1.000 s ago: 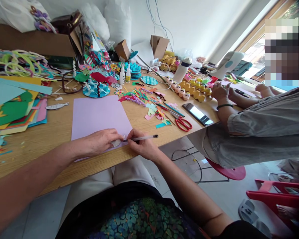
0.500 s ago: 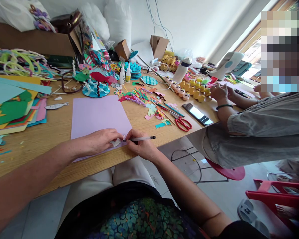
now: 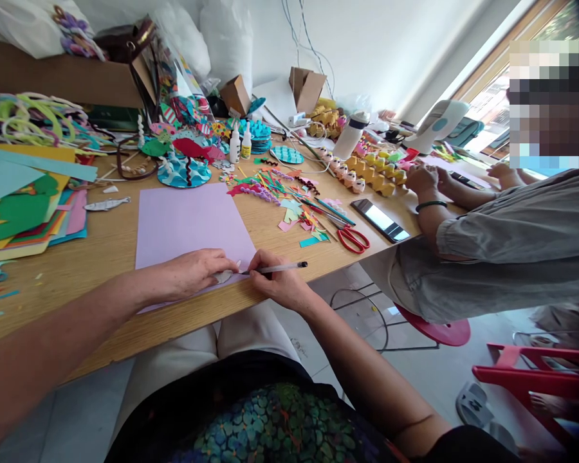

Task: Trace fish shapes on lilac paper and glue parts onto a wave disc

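Note:
A lilac sheet of paper (image 3: 188,222) lies at the table's front edge. On its near right part is a small white paper cutout (image 3: 224,276), partly covered by my fingers. My left hand (image 3: 193,273) presses the cutout down against the sheet, its fingers close together. In my right hand (image 3: 280,280) is a pen (image 3: 289,266) with a clear barrel and a black end, pinched between thumb and fingers. The pen's tip points left, low beside the cutout's right end. A grey fish-shaped cutout (image 3: 107,204) rests to the left of the sheet.
Red-handled scissors (image 3: 352,239), a phone (image 3: 380,220) and paper scraps (image 3: 299,215) lie to the right. Glue bottles (image 3: 235,145) and a blue fish decoration (image 3: 183,173) stand behind the sheet. Coloured paper (image 3: 29,206) is stacked left. Another person's hands (image 3: 424,180) work at far right.
My right hand and the pen have shifted slightly to the right, away from my left fingers. My left hand stays on the white cutout. The camera view has moved a little.

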`<act>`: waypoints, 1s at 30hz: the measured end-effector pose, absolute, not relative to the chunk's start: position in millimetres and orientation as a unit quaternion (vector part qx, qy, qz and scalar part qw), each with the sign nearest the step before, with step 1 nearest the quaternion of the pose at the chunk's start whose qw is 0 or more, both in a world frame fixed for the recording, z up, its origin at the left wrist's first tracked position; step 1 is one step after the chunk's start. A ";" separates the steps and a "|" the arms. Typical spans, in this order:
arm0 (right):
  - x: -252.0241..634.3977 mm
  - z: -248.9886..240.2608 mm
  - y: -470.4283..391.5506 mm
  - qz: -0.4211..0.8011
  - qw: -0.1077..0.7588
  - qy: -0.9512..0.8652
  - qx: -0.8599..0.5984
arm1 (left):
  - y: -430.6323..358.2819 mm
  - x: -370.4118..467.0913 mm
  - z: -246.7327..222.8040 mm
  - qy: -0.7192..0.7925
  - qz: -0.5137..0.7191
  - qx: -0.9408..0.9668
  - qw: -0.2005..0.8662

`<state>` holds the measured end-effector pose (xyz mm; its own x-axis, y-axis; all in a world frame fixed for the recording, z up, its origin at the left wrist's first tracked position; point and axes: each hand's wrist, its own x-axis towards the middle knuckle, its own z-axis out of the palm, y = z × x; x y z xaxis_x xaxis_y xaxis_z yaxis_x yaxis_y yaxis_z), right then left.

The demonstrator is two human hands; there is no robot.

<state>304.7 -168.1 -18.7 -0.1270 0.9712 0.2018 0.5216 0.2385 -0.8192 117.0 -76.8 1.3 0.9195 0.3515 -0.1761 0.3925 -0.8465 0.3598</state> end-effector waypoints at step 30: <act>313.0 -20.3 -169.8 0.333 0.422 -0.648 -0.540 | -79.0 122.2 7.1 0.200 -0.101 0.959 0.176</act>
